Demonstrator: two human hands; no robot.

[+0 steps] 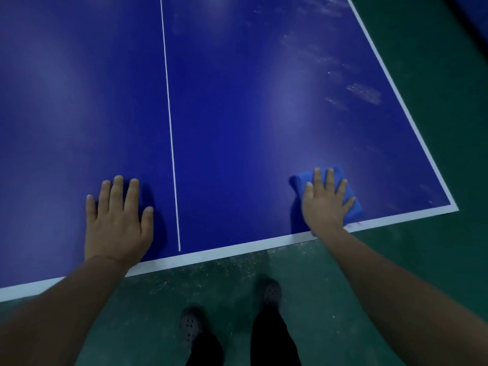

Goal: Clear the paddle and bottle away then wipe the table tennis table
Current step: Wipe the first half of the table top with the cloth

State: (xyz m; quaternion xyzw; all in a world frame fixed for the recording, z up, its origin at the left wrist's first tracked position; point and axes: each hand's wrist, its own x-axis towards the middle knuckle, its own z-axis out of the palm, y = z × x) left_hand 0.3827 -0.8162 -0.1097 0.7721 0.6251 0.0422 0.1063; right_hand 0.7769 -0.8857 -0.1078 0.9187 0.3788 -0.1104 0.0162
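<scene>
While the left hand (pixel 117 223) is lying flat on the blue desk (pixel 237 114) with its fingers (pixel 116 191) straight and spread, holding nothing, the right hand (pixel 326 204) is pressing a folded blue cloth (pixel 351 204) with fingers also straight and slightly apart. The cloth is lying near the right front corner, just beside the white front edge (pixel 237 249). The left hand is resting just left of the white centre line (pixel 171 141). Pale smears (pixel 364 93) are showing along the right edge. Much bare blue surface is stretching ahead of both hands. Paddle and bottle are not in view. Below the edge, the person is standing on a green floor (pixel 148 299).
</scene>
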